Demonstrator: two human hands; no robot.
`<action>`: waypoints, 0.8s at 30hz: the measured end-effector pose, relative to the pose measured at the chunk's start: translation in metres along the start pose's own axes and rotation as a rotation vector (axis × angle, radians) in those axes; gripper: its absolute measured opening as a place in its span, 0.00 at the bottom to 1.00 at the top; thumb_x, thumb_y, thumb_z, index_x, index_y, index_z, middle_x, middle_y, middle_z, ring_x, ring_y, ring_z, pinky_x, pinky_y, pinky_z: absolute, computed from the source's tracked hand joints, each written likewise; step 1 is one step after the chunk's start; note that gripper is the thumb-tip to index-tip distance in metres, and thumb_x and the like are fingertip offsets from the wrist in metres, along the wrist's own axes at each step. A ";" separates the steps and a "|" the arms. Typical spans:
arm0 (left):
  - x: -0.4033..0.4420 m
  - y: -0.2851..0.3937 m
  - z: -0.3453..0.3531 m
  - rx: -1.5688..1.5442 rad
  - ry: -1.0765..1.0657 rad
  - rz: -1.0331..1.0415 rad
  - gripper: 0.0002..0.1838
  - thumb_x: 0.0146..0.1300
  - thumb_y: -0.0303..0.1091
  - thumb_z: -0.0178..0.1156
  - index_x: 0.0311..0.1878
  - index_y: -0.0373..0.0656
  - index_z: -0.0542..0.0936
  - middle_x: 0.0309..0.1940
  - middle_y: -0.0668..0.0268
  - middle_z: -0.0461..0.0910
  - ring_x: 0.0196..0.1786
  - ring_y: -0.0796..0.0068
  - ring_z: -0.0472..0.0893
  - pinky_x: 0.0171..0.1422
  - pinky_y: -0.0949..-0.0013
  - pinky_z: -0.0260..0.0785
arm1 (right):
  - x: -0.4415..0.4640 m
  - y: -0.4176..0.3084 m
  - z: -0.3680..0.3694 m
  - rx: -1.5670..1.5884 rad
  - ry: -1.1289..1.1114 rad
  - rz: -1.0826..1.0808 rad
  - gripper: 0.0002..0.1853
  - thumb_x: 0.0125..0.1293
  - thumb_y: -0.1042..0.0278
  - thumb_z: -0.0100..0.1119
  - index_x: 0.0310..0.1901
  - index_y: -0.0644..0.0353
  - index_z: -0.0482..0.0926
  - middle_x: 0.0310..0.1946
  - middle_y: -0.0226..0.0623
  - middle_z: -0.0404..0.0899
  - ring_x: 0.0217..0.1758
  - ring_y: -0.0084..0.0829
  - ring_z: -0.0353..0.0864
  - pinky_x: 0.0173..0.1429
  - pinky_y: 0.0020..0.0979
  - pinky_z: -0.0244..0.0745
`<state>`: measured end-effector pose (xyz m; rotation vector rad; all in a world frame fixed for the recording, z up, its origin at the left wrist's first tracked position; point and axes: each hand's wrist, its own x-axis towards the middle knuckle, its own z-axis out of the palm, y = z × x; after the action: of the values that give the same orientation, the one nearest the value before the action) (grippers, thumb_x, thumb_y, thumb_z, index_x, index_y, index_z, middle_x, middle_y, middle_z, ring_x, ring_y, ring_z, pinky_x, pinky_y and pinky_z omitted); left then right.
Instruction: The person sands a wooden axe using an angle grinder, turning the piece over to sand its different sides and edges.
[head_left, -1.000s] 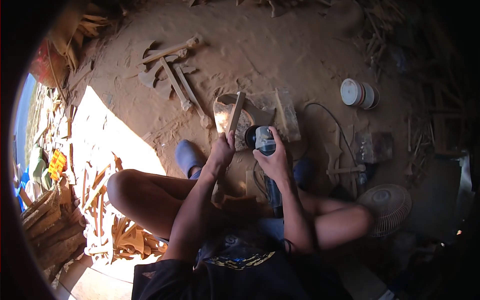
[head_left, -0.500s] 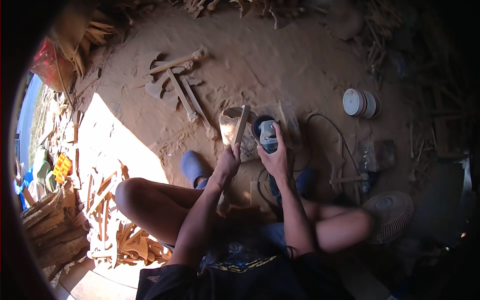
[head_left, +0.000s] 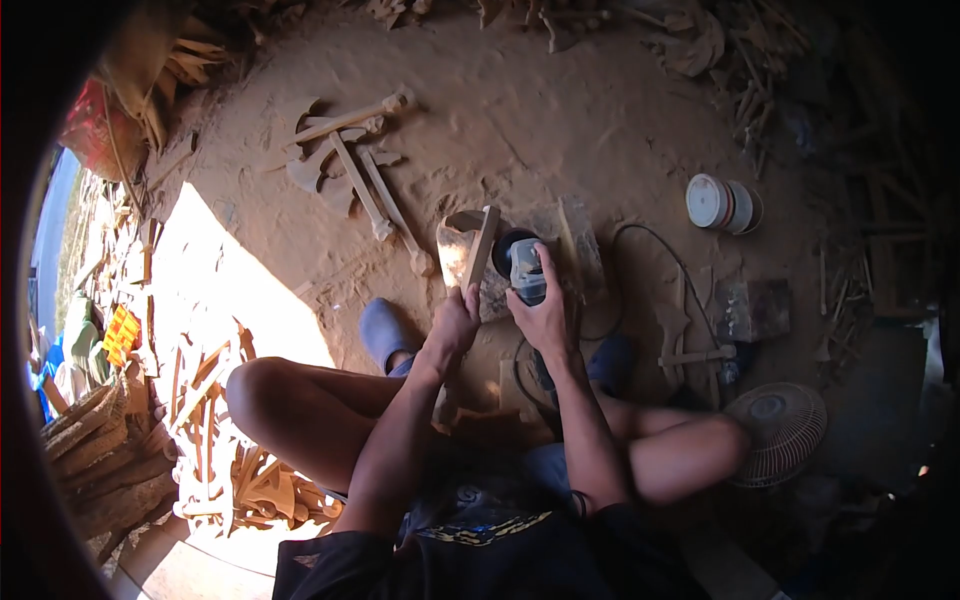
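Note:
My left hand [head_left: 456, 318] is closed round the lower end of a wooden piece [head_left: 482, 245], whose narrow bar points up and away from me. In my right hand [head_left: 545, 315] is a power grinder [head_left: 528, 270], gripped round its body, with one finger stretched along its head. The grinder's dark round disc [head_left: 508, 250] is close beside the bar; whether they touch cannot be made out. Beneath both lies a wooden block [head_left: 575, 245] on the ground, and a curved wooden part shows behind the bar.
Axe-shaped wooden pieces [head_left: 355, 180] lie ahead on the left. A white bucket [head_left: 708, 203], a cable [head_left: 665, 247], a box [head_left: 755, 310] and a fan [head_left: 775, 430] are on the right. Wood scraps [head_left: 265, 490] are heaped at the left, near my knee.
Since the earliest frame, the view has shifted slightly. The grinder has moved up beside the bar, then a little left towards it since the middle frame. Both hands keep their hold.

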<state>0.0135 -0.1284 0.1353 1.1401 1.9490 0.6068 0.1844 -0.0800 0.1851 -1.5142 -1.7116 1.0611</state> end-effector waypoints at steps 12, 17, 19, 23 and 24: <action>0.009 -0.014 0.010 -0.008 0.025 0.051 0.29 0.84 0.53 0.51 0.51 0.28 0.78 0.34 0.30 0.84 0.45 0.25 0.85 0.50 0.36 0.77 | -0.030 -0.015 -0.028 -0.043 -0.022 0.206 0.46 0.58 0.70 0.75 0.79 0.60 0.66 0.65 0.53 0.82 0.68 0.42 0.83 0.72 0.39 0.76; 0.012 0.001 -0.012 -0.040 -0.107 -0.040 0.26 0.82 0.51 0.55 0.53 0.29 0.75 0.32 0.35 0.83 0.39 0.28 0.85 0.47 0.36 0.77 | -0.042 0.011 -0.042 -0.045 0.069 0.135 0.46 0.58 0.71 0.74 0.79 0.61 0.66 0.64 0.53 0.82 0.66 0.41 0.84 0.73 0.39 0.75; 0.002 0.029 -0.042 -0.116 -0.228 -0.080 0.23 0.80 0.46 0.61 0.58 0.32 0.72 0.34 0.38 0.83 0.39 0.30 0.84 0.47 0.36 0.77 | -0.043 -0.010 -0.065 -0.016 0.125 0.158 0.45 0.59 0.71 0.74 0.79 0.61 0.66 0.64 0.53 0.82 0.66 0.41 0.84 0.72 0.39 0.76; 0.049 -0.010 -0.045 0.343 -0.049 0.427 0.27 0.67 0.34 0.71 0.65 0.49 0.70 0.50 0.47 0.80 0.51 0.36 0.84 0.51 0.39 0.76 | -0.049 -0.044 -0.114 -0.011 0.281 0.131 0.44 0.59 0.70 0.76 0.78 0.60 0.68 0.64 0.52 0.82 0.66 0.41 0.84 0.71 0.40 0.76; 0.066 -0.013 -0.047 0.406 -0.057 0.376 0.28 0.67 0.31 0.69 0.69 0.55 0.74 0.49 0.51 0.82 0.53 0.39 0.83 0.51 0.39 0.77 | -0.054 -0.054 -0.126 -0.029 0.310 0.162 0.44 0.59 0.70 0.76 0.77 0.60 0.68 0.64 0.51 0.82 0.66 0.41 0.84 0.71 0.40 0.77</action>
<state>-0.0506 -0.0780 0.1283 1.7816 1.8691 0.3671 0.2744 -0.1131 0.2972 -1.7571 -1.4162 0.8295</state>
